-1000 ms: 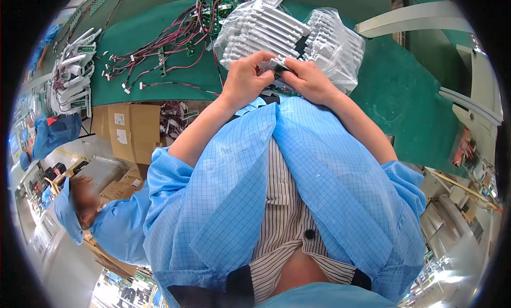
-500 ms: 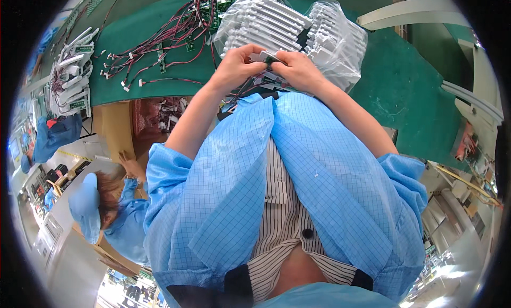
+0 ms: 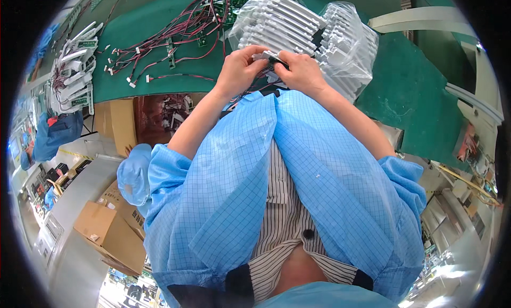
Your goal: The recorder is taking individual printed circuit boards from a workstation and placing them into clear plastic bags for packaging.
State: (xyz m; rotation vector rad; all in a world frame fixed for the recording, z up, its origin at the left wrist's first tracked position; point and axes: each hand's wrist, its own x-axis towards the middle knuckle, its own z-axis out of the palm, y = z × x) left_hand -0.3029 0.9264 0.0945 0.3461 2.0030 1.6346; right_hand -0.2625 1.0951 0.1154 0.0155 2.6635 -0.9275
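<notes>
Close to my body at the near edge of the green table, both hands hold one small white plastic part point(image 3: 261, 55) with a dark piece along it. Its left end is pinched between the thumb and fingers of my left hand point(image 3: 237, 72). My right hand point(image 3: 303, 74) grips the other end, thumb against the dark piece. The fingers hide much of the part. Just beyond my hands lie stacked white plastic strips point(image 3: 282, 25) in a clear plastic bag point(image 3: 363, 68). Dark and reddish wires lie below my hands, partly covered.
Left of the bag, red-and-black cables point(image 3: 183, 31) with white connectors and small green circuit boards point(image 3: 171, 53) spread over the green table point(image 3: 412, 92). White assemblies point(image 3: 74, 76) pile up at far left. A co-worker's blue cap point(image 3: 134, 175) and cardboard boxes point(image 3: 109, 231) are at my left.
The small part has tilted between my fingers. The table items appear slightly farther right. The co-worker has moved closer behind my left sleeve, uncovering a cardboard box.
</notes>
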